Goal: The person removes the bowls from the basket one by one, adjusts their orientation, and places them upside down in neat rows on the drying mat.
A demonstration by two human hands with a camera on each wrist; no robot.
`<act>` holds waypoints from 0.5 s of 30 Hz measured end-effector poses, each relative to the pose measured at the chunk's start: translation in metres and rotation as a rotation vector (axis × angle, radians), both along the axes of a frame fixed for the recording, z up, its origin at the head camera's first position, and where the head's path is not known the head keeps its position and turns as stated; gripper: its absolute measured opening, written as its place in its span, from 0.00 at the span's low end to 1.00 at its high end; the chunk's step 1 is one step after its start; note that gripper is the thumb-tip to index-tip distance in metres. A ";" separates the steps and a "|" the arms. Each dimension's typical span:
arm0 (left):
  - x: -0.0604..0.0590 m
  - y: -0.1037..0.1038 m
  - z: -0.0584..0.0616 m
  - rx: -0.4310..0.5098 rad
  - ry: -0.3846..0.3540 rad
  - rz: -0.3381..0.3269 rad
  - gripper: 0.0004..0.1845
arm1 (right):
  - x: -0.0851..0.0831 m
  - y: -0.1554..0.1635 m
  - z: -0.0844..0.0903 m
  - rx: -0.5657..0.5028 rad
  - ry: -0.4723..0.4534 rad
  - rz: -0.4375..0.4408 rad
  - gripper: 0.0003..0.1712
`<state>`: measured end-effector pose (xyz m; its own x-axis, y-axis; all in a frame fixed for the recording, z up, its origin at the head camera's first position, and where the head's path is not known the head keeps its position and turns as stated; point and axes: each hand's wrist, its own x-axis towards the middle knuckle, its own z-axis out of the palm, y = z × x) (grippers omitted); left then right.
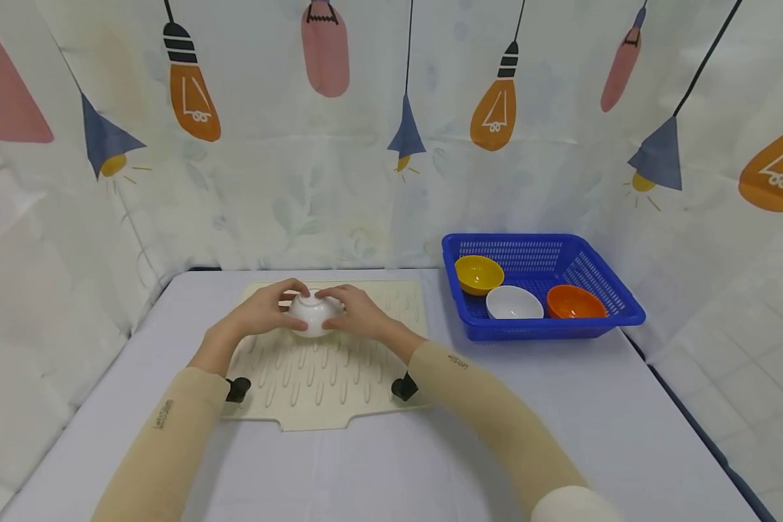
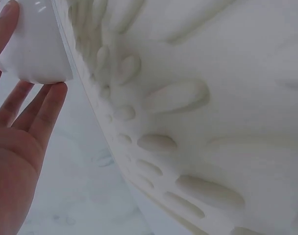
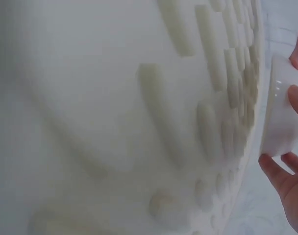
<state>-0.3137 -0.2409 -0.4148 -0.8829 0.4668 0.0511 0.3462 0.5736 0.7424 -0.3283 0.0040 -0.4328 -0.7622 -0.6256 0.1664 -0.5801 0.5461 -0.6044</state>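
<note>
A white bowl (image 1: 315, 317) is upside down over the far part of a cream ridged mat (image 1: 320, 391), its foot ring facing up. From the left, my left hand (image 1: 265, 312) grips it with thumb and fingers on its side and base. On the opposite side, my right hand (image 1: 360, 313) holds it the same way. The left wrist view has the bowl (image 2: 34, 44) between thumb and fingertips, cut by the frame edge. In the right wrist view, fingertips of both hands touch the bowl (image 3: 281, 117). Whether its rim rests on the mat is unclear.
A blue plastic basket (image 1: 541, 330) stands at the back right of the white-covered table (image 1: 287, 478). Inside it are a yellow bowl (image 1: 479, 275), another white bowl (image 1: 514, 303) and an orange bowl (image 1: 576, 302). A patterned curtain (image 1: 248, 203) hangs behind the table.
</note>
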 end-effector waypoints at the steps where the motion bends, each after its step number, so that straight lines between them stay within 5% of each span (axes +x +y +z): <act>1: -0.001 -0.001 0.000 0.001 -0.001 0.002 0.31 | -0.001 -0.002 0.000 0.004 -0.002 -0.010 0.35; 15: -0.010 -0.021 -0.007 0.064 -0.042 0.007 0.31 | -0.003 -0.038 -0.005 0.060 -0.001 -0.132 0.34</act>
